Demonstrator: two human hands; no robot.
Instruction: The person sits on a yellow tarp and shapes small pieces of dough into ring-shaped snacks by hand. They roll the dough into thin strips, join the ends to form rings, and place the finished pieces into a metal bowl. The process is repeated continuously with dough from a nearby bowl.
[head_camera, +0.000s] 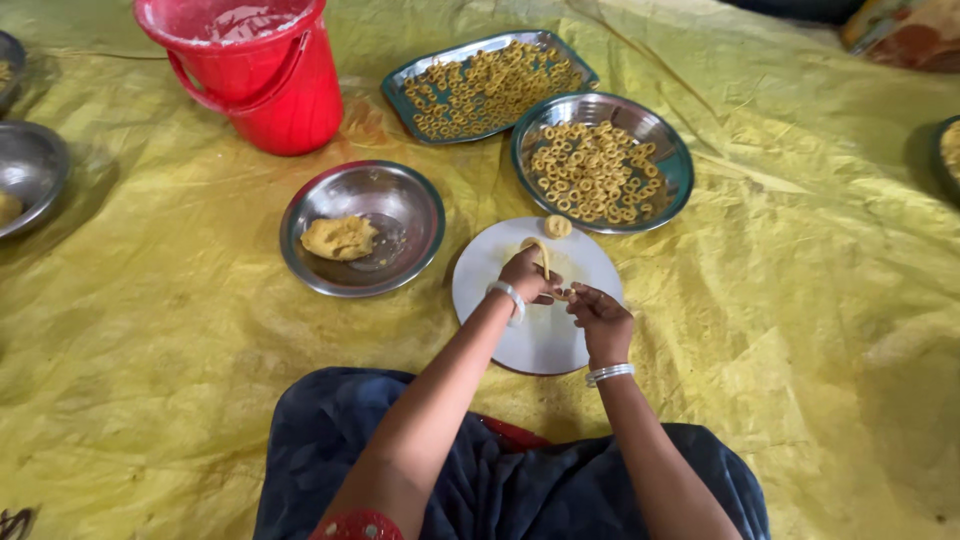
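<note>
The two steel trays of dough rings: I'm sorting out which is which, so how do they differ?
The rectangular tray lies farther from the person, next to the red bucket; the round tray lies nearer, touching the white board. The rectangular tray's rings spread in a flat layer across it; the round tray's rings bunch toward the middle, leaving bare rim. Both are shiny metal and hold small yellow rings.
</note>
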